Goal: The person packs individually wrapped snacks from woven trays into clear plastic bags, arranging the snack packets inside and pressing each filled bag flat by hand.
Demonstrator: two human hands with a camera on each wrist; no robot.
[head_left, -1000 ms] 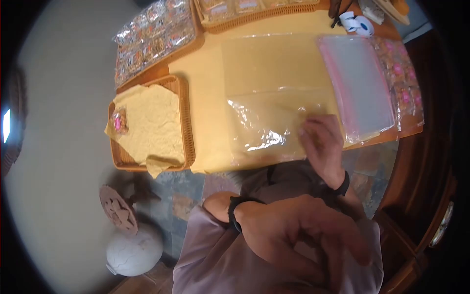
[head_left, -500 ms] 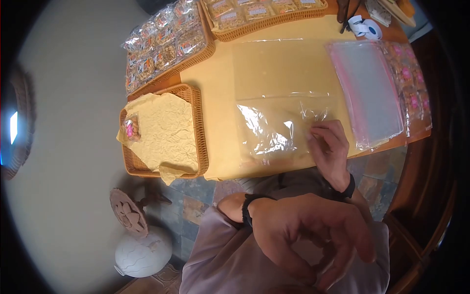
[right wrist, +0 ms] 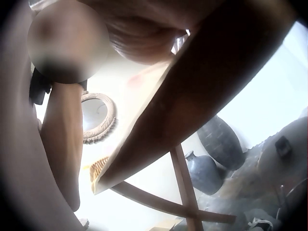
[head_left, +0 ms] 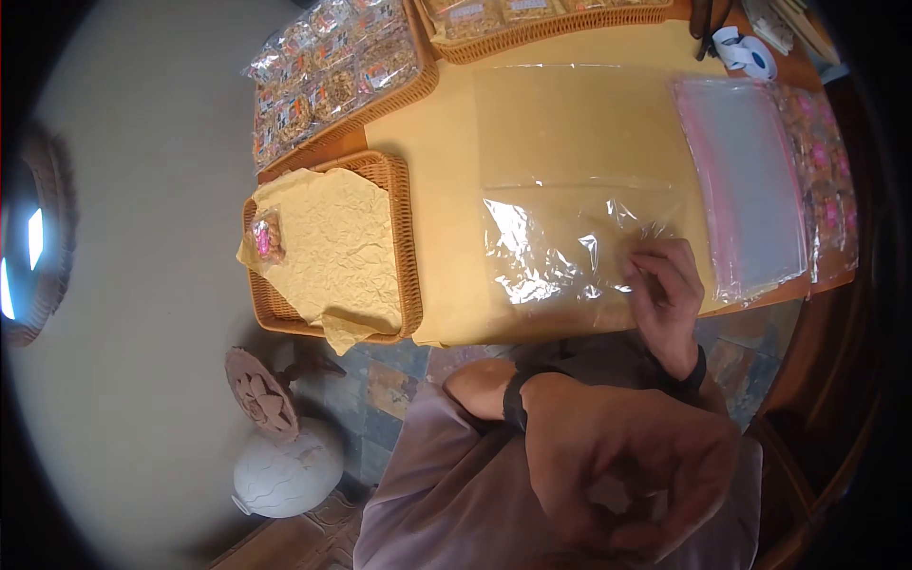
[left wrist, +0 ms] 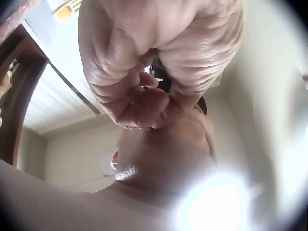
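Observation:
A large clear plastic bag lies spread on the yellow paper, its near half crinkled and shiny. At the bag's near right part my right hand pinches the film between bent fingers and thumb. My left hand is raised off the table, close before the head camera. Its fingers curl round to the thumb in a ring, with nothing visible between them. In the left wrist view the left hand shows its fingertips bunched against the thumb, just by the person's chin.
A wicker tray lined with crumpled paper holds one small packet on the left. Filled trays of packaged snacks stand behind. Rightward lie a stack of pink-edged clear bags, more packets and a white tape roll.
My left hand's fingers have curled in further, closing toward the thumb. The right hand stays at the bag, its fingers slightly more bent. The whole scene has shifted rightward in the head view.

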